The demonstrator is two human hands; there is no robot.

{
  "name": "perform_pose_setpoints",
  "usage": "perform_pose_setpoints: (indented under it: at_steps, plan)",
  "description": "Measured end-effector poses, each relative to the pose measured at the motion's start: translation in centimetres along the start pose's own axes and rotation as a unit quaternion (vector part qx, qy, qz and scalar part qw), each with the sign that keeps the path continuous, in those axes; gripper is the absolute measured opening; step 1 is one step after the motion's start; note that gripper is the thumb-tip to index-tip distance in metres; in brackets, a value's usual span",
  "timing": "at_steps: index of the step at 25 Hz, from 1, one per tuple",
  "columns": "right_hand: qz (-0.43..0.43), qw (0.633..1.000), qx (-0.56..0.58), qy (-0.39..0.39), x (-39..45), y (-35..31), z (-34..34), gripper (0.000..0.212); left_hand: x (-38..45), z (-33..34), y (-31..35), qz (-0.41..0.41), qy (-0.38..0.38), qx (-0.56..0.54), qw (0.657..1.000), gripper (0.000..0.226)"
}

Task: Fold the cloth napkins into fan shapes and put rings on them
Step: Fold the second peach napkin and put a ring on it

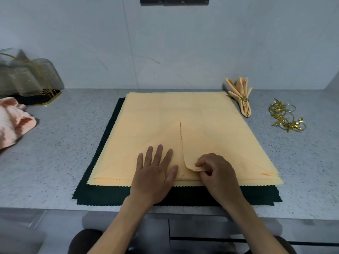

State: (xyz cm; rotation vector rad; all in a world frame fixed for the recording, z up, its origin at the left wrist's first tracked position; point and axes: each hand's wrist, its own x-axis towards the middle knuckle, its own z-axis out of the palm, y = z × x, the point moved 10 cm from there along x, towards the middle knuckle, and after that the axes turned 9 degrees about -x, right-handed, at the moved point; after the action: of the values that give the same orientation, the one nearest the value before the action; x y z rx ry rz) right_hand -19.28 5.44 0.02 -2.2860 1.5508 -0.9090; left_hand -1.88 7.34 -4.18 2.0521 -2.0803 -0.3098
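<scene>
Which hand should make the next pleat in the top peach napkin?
Right. The right hand already pinches the top peach napkin at its folded near edge, while the left hand lies flat, pressing the cloth down beside it, well placed as the anchor.

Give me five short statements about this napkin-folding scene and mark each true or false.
1. The left hand lies flat on the peach napkin. True.
2. The right hand holds a gold ring. False: it pinches a napkin corner.
3. One finished ringed napkin lies right of the stack. True.
4. The loose gold rings sit at the left. False: they are at the right.
5. Dark green cloths lie on top of the peach ones. False: they lie beneath.
</scene>
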Motion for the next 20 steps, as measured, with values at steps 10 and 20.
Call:
perform_pose_setpoints:
  at_steps: [10,20]
  plan:
    - [-0.027,0.998,-0.056,-0.034,-0.5,-1.0,0.9,0.02,-0.7,-0.5,3.0,0.131,0.001,-0.081,0.988,0.066]
    - [0.037,0.97,-0.137,-0.198,7.5,-0.5,5.1,0.057,-1.5,0.0,4.5,0.196,-0.039,-0.046,0.979,0.054]
